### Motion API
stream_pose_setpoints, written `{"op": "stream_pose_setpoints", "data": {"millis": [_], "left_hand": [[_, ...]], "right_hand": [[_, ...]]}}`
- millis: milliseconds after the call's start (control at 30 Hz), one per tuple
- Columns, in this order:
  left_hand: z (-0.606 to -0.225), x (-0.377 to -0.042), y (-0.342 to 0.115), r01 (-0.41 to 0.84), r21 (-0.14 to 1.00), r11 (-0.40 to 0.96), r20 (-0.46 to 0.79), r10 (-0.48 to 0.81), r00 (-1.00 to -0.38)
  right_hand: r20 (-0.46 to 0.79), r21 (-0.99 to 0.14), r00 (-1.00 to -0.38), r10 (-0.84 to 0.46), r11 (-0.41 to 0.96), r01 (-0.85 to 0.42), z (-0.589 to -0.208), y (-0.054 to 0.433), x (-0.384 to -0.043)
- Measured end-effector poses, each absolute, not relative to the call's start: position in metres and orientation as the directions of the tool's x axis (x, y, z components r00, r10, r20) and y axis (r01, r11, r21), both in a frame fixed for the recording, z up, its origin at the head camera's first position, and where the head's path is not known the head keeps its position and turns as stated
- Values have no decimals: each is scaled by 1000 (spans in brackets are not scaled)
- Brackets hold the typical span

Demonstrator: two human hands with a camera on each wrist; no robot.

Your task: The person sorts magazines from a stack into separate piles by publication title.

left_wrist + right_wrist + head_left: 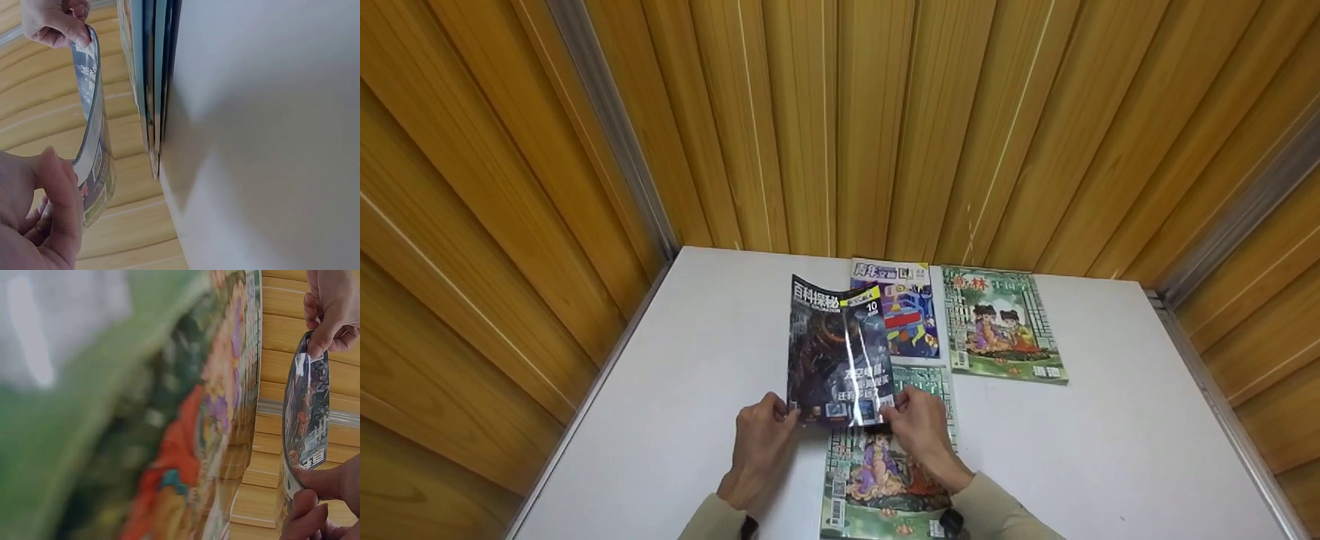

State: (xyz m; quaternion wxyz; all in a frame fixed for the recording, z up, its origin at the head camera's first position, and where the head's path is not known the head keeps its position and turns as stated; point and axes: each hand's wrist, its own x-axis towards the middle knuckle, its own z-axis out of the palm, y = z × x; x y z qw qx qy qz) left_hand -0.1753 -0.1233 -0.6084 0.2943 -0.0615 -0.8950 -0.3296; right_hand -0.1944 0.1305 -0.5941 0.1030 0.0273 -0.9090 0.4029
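A dark, glossy magazine (832, 352) with white title lettering is held up above the table by both hands. My left hand (765, 435) pinches its lower left corner between thumb and fingers. The lower right corner is pinched the same way by my right hand (921, 431). Between the two grips the magazine bows, as its curved edge (93, 121) shows in the left wrist view. Beneath it lies a green magazine (877, 514) with cartoon figures, partly hidden by the right hand and the dark magazine. In the right wrist view this green cover (185, 439) is close and blurred.
A purple and white magazine (919, 319) lies farther back, its left part covered by the dark one. To its right is another green magazine (1005, 330). All rest on the white table (675, 360). Corrugated wood-patterned walls (840, 127) close in the back and sides.
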Motion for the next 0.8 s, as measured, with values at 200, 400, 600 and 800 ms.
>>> {"op": "stream_pose_setpoints", "data": {"millis": [200,400,600,800], "left_hand": [[-604,-203,-142,287,585,758,525,-85,-847],[-603,-233,-159,232,666,709,433,-113,-895],[-605,-267,-173,198,751,630,370,-152,-917],[-608,-297,-185,75,837,542,236,-234,-943]], "right_hand": [[217,-725,-976,14,671,-152,-591,113,-221],[193,-754,-981,16,642,-138,-589,97,-254],[132,-780,-990,50,622,-73,-590,84,-286],[53,-827,-995,80,563,1,-588,76,-311]]}}
